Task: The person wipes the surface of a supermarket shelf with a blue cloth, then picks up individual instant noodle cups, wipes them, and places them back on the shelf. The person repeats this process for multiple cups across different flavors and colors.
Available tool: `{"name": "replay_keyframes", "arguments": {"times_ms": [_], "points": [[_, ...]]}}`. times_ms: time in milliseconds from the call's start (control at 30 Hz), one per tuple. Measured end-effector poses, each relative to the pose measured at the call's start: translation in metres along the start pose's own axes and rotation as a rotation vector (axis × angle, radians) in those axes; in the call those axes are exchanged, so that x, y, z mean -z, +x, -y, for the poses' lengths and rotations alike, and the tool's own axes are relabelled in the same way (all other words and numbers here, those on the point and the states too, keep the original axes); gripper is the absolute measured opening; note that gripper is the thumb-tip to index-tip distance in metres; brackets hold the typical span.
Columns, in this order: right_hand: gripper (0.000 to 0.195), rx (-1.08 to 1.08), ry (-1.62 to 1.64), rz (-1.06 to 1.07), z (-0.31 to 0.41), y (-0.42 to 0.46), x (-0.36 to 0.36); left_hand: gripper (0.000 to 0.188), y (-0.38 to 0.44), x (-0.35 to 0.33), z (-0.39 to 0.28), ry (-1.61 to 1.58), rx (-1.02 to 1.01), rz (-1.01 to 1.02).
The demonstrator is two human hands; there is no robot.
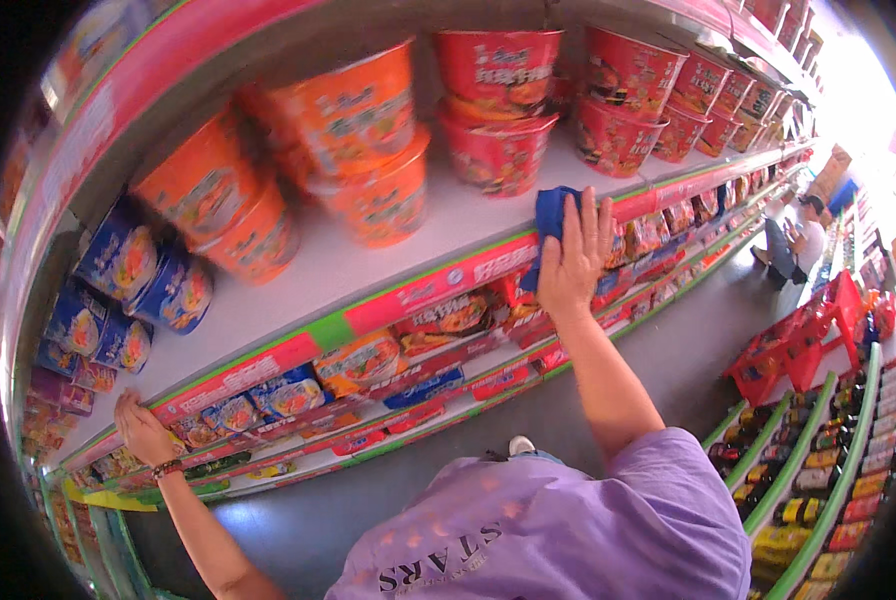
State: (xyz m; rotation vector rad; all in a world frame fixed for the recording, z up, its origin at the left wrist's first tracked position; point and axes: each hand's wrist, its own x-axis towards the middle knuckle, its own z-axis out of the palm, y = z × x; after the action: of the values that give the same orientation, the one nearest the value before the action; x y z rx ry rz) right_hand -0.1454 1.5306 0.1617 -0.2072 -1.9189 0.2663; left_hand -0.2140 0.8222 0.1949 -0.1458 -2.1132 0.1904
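Observation:
My right hand [577, 259] lies flat with its fingers stretched over a folded blue cloth [550, 214], pressing it against the pink printed strip on the shelf's front edge [448, 281]. Farther left, my left hand [146, 435] rests on the same shelf edge and holds no object; a beaded bracelet circles the wrist. Behind the edge, on the white shelf board [328, 277], instant noodle tubs stand stacked in twos: blue tubs [170, 289], orange tubs [373, 187] and red tubs [500, 150]. The shelf lip between my hands carries a green patch [328, 330].
Lower shelves hold packs of instant noodles [362, 360]. Across the grey aisle floor [448, 442] stand bottle racks with green rails [793, 450] and a red plastic basket or stool [793, 337]. Farther down the aisle a person [793, 240] is low, near the floor.

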Motion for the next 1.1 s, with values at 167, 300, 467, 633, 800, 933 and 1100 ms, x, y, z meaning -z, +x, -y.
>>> {"name": "replay_keyframes", "arguments": {"times_ms": [167, 300, 467, 633, 800, 933, 1100], "points": [[0.050, 0.061, 0.026, -0.071, -0.096, 0.019, 0.009, 0.024, 0.025, 0.066, -0.127, -0.046, 0.060, -0.245], [0.050, 0.087, 0.049, -0.071, -0.119, 0.015, 0.008, 0.029, 0.030, 0.090, -0.274, -0.186, -0.159, -0.190], [0.048, 0.076, 0.065, -0.005, -0.120, 0.016, 0.015, 0.032, 0.058, 0.085, -0.387, -0.368, -0.302, -0.136], [0.044, 0.001, 0.048, -0.003, -0.134, 0.029, 0.023, 0.034, 0.072, 0.058, -0.414, -0.378, -0.263, -0.201], [0.039, -0.018, 0.107, -0.082, -0.136, 0.033, 0.022, 0.036, 0.069, 0.059, -0.413, -0.396, -0.247, -0.208], [0.027, 0.075, 0.136, -0.154, -0.114, 0.035, 0.022, 0.033, 0.071, 0.058, -0.416, -0.404, -0.223, -0.202], [0.019, 0.346, 0.478, -0.371, -0.063, 0.109, 0.049, 0.031, 0.071, 0.064, -0.418, -0.429, -0.204, -0.201]]}}
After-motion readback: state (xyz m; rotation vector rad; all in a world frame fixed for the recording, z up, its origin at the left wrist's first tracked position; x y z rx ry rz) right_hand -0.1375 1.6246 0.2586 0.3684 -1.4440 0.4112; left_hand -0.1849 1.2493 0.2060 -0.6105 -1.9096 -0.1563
